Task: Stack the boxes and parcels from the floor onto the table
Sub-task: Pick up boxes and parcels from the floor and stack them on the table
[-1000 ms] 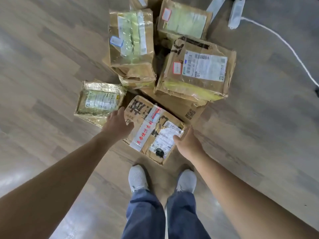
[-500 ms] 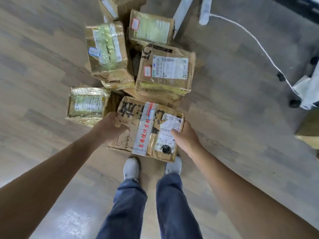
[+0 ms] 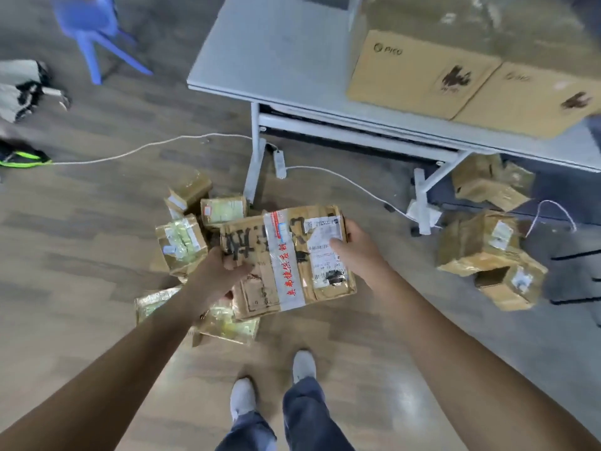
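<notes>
I hold a worn brown cardboard box (image 3: 286,258), with black lettering, white tape and a shipping label, in the air above the floor. My left hand (image 3: 216,276) grips its left edge and my right hand (image 3: 356,247) grips its right edge. Below and behind it several taped brown parcels (image 3: 180,242) lie in a pile on the wooden floor. More parcels (image 3: 481,245) lie on the floor to the right, under the grey table (image 3: 276,60). Two flat cardboard boxes (image 3: 419,73) rest on the table top at the right.
A white power strip (image 3: 279,162) and its cables run across the floor by the table leg (image 3: 253,167). A blue plastic chair (image 3: 94,30) stands at the far left. Bags and a shoe (image 3: 22,156) lie at the left edge. My feet (image 3: 273,382) are below the box.
Both hands have lifted the box off the floor pile. My view has swung up, bringing the table, the chair and the right-hand parcels into sight.
</notes>
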